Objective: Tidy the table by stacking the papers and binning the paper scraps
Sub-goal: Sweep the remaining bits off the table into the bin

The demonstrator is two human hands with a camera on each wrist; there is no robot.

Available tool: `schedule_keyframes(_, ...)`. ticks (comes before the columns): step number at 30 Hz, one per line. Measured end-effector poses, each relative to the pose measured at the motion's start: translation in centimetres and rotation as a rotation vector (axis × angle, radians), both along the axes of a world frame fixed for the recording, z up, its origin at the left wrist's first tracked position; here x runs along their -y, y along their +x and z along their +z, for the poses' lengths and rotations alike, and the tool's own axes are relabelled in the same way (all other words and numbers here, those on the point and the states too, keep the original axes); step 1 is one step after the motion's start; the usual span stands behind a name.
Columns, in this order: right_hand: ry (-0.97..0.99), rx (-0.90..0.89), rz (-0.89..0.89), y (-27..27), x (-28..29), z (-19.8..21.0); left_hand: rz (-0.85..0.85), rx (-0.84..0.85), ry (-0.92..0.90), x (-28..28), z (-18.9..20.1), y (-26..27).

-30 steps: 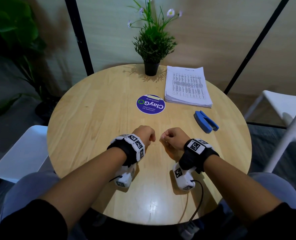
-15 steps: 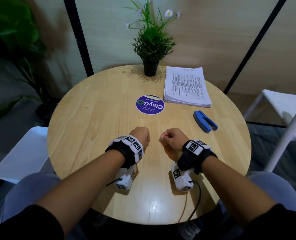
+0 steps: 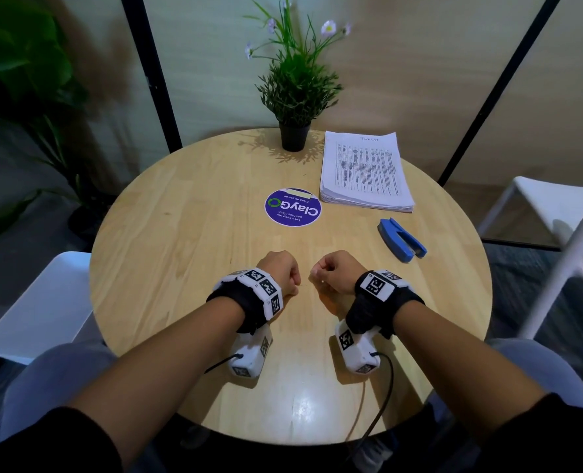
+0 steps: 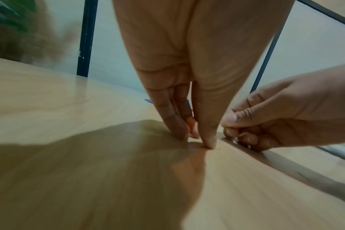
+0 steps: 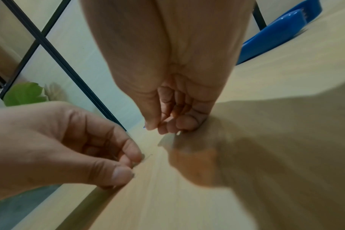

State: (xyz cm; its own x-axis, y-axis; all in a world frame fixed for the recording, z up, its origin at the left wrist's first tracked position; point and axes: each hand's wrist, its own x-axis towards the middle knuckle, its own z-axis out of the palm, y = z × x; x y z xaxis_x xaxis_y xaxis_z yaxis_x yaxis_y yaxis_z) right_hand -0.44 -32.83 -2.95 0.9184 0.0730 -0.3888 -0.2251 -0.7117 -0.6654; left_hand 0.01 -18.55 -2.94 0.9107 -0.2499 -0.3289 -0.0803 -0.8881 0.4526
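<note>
A neat stack of printed papers (image 3: pixel 365 172) lies at the back right of the round wooden table (image 3: pixel 181 233). No loose scraps or bin show in any view. My left hand (image 3: pixel 295 285) and right hand (image 3: pixel 321 273) rest side by side near the table's middle, a small gap between them, both curled into fists. In the left wrist view the left hand (image 4: pixel 199 137) touches the wood with thumb and fingertips together. The right hand (image 5: pixel 171 126) is curled tight; a tiny pale sliver shows at its fingertips, too small to identify.
A blue stapler (image 3: pixel 401 244) lies right of the hands, in front of the papers. A round purple sticker (image 3: pixel 293 207) marks the table's centre, and a potted plant (image 3: pixel 294 136) stands at the back. White chairs (image 3: pixel 41 302) (image 3: pixel 549 206) flank the table.
</note>
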Motion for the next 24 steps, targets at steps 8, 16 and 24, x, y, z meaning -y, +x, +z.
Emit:
schedule_keyframes(8, -0.007, -0.006, 0.023, 0.1, 0.2, 0.3, -0.022, 0.026, 0.0, 1.0, -0.1, 0.3)
schedule_keyframes(16, 0.008, -0.004, -0.002, 0.2, 0.7, 0.4, -0.036, -0.02, 0.107, 1.7, 0.4, 0.4)
schedule_keyframes(24, -0.009, 0.012, -0.004, -0.4, 1.4, 0.9, -0.271, 0.104, 0.345, 2.4, -0.2, -0.4)
